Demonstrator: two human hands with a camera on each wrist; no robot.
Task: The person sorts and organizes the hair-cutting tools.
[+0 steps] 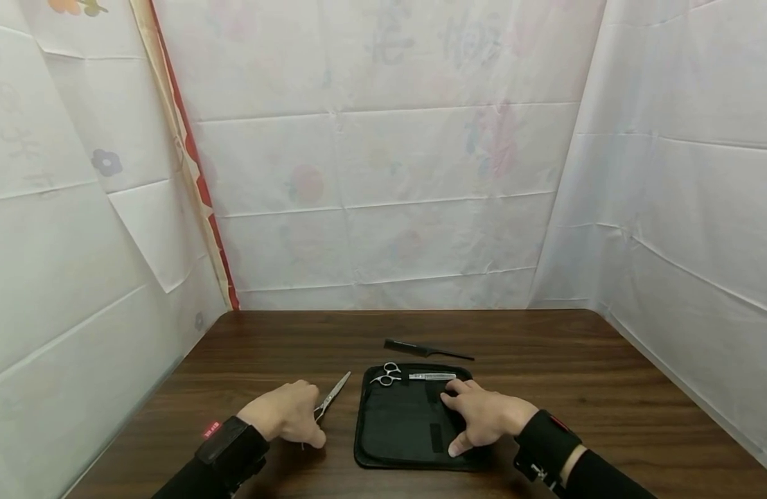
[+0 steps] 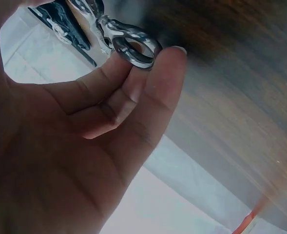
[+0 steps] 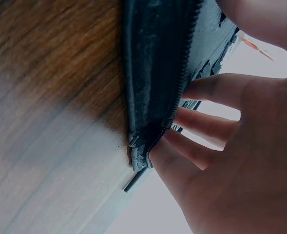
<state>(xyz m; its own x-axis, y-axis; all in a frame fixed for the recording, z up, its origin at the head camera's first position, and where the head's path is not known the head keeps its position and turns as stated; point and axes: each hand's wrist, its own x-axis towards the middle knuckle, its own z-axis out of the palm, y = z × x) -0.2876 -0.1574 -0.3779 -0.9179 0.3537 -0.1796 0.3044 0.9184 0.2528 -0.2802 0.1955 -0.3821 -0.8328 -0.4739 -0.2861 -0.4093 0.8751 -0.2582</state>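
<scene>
My left hand (image 1: 289,414) holds a pair of silver scissors (image 1: 333,396) by the handle end, left of the case, blades pointing away and to the right. In the left wrist view its fingers are curled at the ring handle (image 2: 133,46). A black zip case (image 1: 395,424) lies open on the table. My right hand (image 1: 488,413) rests on its right side, fingers spread and loosely bent; the right wrist view shows fingertips along the zip (image 3: 180,90). Inside the case's far end lies a second pair of silver scissors (image 1: 432,376), partly covered by black material.
Behind the case lies a black tail comb (image 1: 427,349), its thin handle pointing right. The dark wooden table (image 1: 564,374) is bordered by white sheets (image 1: 383,208) at the back and both sides.
</scene>
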